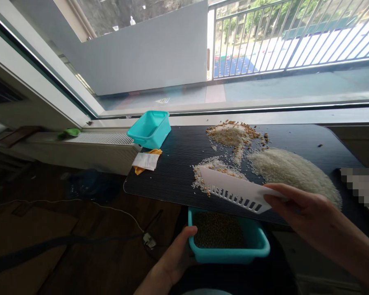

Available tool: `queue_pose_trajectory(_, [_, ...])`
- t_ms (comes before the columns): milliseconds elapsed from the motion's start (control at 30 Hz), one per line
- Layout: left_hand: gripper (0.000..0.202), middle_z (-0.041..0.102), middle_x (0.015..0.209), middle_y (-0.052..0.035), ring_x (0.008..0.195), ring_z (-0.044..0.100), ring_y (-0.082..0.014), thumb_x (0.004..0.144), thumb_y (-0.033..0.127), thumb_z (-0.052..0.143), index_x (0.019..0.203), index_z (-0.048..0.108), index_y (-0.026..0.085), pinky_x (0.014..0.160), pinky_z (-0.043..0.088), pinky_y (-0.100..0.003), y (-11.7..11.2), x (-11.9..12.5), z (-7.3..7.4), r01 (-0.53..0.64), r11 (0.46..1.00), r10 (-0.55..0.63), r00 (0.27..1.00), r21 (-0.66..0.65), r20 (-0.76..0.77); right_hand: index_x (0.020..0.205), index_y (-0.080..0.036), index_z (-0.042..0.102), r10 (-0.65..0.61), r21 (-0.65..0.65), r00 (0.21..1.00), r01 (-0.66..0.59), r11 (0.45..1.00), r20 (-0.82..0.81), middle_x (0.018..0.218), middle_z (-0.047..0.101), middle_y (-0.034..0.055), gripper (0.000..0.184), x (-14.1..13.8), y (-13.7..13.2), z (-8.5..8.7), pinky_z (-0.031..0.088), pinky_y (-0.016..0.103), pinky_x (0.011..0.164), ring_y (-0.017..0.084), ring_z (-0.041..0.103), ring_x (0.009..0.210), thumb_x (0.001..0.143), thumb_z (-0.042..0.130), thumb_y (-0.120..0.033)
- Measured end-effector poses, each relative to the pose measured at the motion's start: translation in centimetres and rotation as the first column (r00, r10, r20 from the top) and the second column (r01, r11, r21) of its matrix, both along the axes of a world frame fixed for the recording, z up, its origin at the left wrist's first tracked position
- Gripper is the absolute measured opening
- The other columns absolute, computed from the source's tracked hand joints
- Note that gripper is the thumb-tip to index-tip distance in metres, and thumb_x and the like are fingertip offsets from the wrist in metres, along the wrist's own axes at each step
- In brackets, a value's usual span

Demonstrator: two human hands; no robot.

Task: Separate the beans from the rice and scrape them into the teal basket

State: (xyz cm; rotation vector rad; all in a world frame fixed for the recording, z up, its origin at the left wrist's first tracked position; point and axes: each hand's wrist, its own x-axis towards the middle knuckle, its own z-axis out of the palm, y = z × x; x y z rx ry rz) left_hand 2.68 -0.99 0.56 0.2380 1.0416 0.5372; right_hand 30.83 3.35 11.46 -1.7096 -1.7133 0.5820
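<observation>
My right hand (307, 209) pinches the right end of a flat white plastic piece with a row of slots (233, 186). Its far end touches a small heap of white rice with brownish-yellow grains (217, 165) on the dark tabletop (175, 180). Below the table's front edge, my left hand (178, 252) grips the left wall of a turquoise plastic bin (230, 256), thumb over the rim. Small dark brown-green grains (219, 231) lie in the bin. Behind the plastic piece is a mixed heap of rice and brownish grains (233, 135); a large rice heap (295, 170) spreads on the right.
A second turquoise bin (160, 135) stands at the table's back left corner. A folded white and yellow cloth (146, 161) lies at the left edge. Behind the table is a window sill (190, 120). A cable with a white plug (149, 240) runs along the floor.
</observation>
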Motion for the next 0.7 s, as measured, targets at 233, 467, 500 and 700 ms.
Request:
queue_pose_trajectory(233, [0.062,0.068,0.119,-0.0127,0.116,0.059,-0.0308,0.079,0.047,0.06,0.131,0.051,0.014,0.092,0.047,-0.04,0.5,0.1,0.3,-0.004,1.0,0.004,1.0,-0.025,0.026,0.088,-0.024,0.075,-0.024,0.013,0.999,0.023,1.0,0.033,0.057,0.069,-0.0004,0.032,-0.6,1.3,-0.2,0.047,0.023,0.043,0.014,0.06,0.044,0.079,0.056,-0.048])
queue_pose_trajectory(467, [0.063,0.067,0.121,-0.0136,0.116,0.058,-0.0312,0.08,0.046,0.057,0.133,0.048,0.013,0.092,0.047,-0.041,0.8,0.1,-0.2,-0.009,0.999,0.01,1.0,-0.05,0.009,0.078,-0.023,0.074,-0.003,-0.088,0.998,-0.003,0.996,-0.06,0.061,0.073,0.0021,0.031,-0.8,1.5,0.5,0.05,0.021,0.045,0.016,0.064,0.049,0.075,0.058,-0.049])
queue_pose_trajectory(500, [0.063,0.067,0.12,-0.0138,0.116,0.058,-0.0313,0.08,0.047,0.057,0.132,0.049,0.013,0.092,0.047,-0.041,0.9,0.0,-0.3,-0.006,0.998,0.006,1.0,-0.056,0.007,0.079,-0.022,0.074,-0.026,-0.09,0.998,0.021,0.996,-0.059,0.063,0.073,0.0031,0.031,-0.7,1.5,0.5,0.05,0.021,0.046,0.016,0.065,0.05,0.075,0.059,-0.049])
queue_pose_trajectory(700, [0.064,0.068,0.118,-0.0137,0.116,0.058,-0.0323,0.077,0.05,0.06,0.129,0.052,0.013,0.092,0.047,-0.042,1.2,0.1,-0.5,0.012,0.997,-0.014,1.0,-0.078,-0.014,0.079,-0.021,0.074,-0.059,-0.055,0.997,0.057,0.997,-0.05,0.058,0.072,0.0024,0.029,-0.5,1.9,0.0,0.05,0.019,0.045,0.015,0.064,0.046,0.074,0.06,-0.046])
